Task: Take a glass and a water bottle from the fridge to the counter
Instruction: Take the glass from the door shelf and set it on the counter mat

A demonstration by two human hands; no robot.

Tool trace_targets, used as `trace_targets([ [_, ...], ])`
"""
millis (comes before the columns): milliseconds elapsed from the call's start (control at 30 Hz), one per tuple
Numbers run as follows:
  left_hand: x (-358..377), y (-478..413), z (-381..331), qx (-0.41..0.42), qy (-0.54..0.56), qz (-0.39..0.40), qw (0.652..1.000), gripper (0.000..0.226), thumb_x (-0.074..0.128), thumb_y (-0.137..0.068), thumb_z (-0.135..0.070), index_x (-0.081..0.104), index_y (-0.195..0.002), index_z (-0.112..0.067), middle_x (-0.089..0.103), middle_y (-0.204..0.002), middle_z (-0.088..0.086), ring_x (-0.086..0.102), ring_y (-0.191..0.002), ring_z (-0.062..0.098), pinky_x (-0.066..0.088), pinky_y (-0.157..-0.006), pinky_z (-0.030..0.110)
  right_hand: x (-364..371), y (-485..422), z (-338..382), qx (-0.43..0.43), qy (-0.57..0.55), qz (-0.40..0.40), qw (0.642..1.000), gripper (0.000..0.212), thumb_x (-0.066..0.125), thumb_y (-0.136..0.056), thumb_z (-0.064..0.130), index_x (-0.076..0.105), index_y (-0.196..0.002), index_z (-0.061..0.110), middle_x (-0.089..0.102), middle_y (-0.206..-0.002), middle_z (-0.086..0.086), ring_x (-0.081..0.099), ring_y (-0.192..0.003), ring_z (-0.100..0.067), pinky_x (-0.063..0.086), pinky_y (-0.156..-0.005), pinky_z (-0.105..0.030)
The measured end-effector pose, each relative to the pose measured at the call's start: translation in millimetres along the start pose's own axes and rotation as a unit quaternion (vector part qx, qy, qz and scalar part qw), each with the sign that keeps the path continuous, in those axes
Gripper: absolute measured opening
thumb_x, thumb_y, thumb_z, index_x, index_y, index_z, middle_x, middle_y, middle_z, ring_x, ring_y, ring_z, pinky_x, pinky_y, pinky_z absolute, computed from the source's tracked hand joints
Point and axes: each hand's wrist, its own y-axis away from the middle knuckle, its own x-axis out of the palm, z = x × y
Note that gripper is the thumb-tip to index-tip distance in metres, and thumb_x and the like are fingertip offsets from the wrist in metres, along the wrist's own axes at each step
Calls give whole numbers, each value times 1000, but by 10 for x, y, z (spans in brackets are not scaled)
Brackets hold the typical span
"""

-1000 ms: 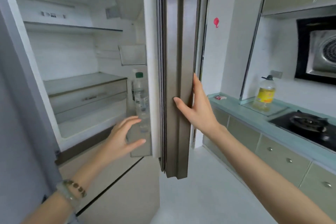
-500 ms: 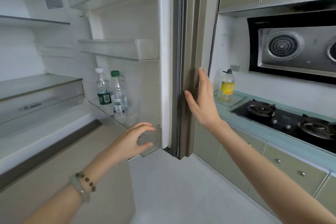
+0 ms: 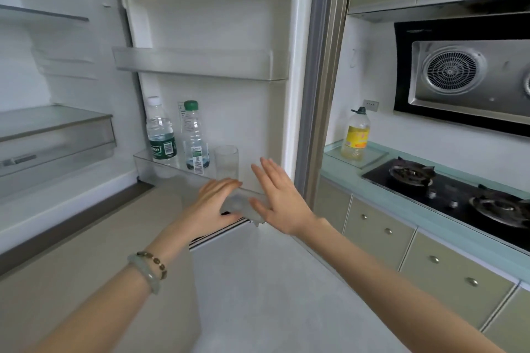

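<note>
The fridge door stands wide open, and its lowest door shelf [image 3: 160, 170] holds three things upright. A clear glass [image 3: 226, 162] is on the right. Left of it is a water bottle with a green cap [image 3: 194, 137], then a water bottle with a white cap [image 3: 160, 130]. My left hand [image 3: 213, 205] rests with curled fingers on the shelf's front rim, just below the glass, and holds nothing. My right hand [image 3: 275, 195] is flat and spread, right of the glass and apart from it.
A pale green counter [image 3: 401, 195] runs along the right wall with a yellow oil bottle [image 3: 356, 135] on a glass board and a black gas hob [image 3: 459, 192]. A range hood [image 3: 464, 74] hangs above. Two more door shelves sit higher up. Fridge drawers are at the left.
The fridge door has swung fully open, and the glass now shows. My right hand left the door's edge and came down toward the glass. My left hand stays at the shelf rim.
</note>
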Motion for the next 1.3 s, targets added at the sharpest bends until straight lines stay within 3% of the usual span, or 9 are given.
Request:
trace_targets([
  [133, 121, -222, -9, 10, -42, 15, 999, 74, 66, -84, -48, 37, -145, -18, 40, -153, -1, 29, -145, 16, 12, -121, 41, 222, -46, -183, 43, 17, 67, 997, 66, 43, -100, 39, 16, -152, 9, 3, -162, -16, -1, -150, -30, -4, -121, -38],
  [233, 192, -380, 56, 23, -60, 12, 998, 72, 64, -84, -50, 38, -145, -22, 41, -151, -3, 31, -143, 14, 9, -121, 41, 289, -92, -348, 70, 37, 86, 993, 65, 41, -100, 41, 19, -152, 9, 12, -161, -18, 6, -149, -30, -2, -120, -40],
  [333, 210, -507, 161, 16, -54, 3, 998, 71, 67, -84, -47, 39, -144, -22, 42, -150, -3, 33, -142, 15, 9, -120, 41, 295, -162, -525, 85, 43, 81, 992, 63, 44, -99, 41, 25, -149, 7, 28, -155, -16, 18, -146, -29, 5, -120, -41],
  [600, 241, -698, 421, 45, -45, 2, 998, 73, 66, -85, -44, 35, -147, -22, 39, -153, -2, 34, -142, 18, 10, -121, 40, 353, -318, -855, 134, 15, 54, 989, 53, 51, -96, 37, 40, -139, 7, 44, -144, -12, 26, -141, -31, 16, -117, -37],
  [767, 285, -822, 560, 80, -40, -2, 996, 72, 66, -83, -48, 38, -145, -22, 43, -150, -2, 38, -139, 19, 13, -118, 36, 373, -438, -891, 152, 24, 29, 988, 40, 50, -97, 35, 51, -123, 5, 53, -131, -12, 37, -134, -30, 11, -116, -34],
  [833, 254, -879, 620, 80, -15, 2, 997, 75, 65, -81, -54, 38, -145, -25, 44, -149, -3, 39, -138, 19, 19, -115, 34, 361, -562, -852, 170, 12, 21, 985, 38, 49, -97, 38, 55, -116, 6, 53, -130, -13, 42, -129, -31, 23, -111, -36],
  [967, 25, -1024, 684, -10, 125, -1, 992, 84, 53, -78, -71, 27, -147, -31, 38, -152, -8, 35, -138, 10, 30, -113, 34, 281, -1026, -784, 219, -61, -14, 974, 48, 59, -90, 44, 51, -126, 12, 48, -139, -9, 47, -126, -28, 40, -94, -34],
  [1067, -89, -1102, 719, -80, 242, -13, 967, 82, 58, -86, -53, 17, -151, -24, 37, -152, -3, 35, -136, 7, 30, -109, 27, 273, -1413, -781, 291, -161, -29, 943, 70, 72, -80, 41, 42, -136, 14, 48, -138, -9, 48, -126, -24, 35, -90, -25],
  [1300, -143, -1102, 823, -92, 222, 54, 969, 70, 62, -92, -35, 24, -148, -16, 34, -153, 3, 37, -137, 13, 31, -113, 32, 624, -1809, -901, 374, -200, 42, 905, 98, 84, -66, 44, 32, -140, 6, 49, -138, -12, 47, -126, -26, 34, -85, -24],
])
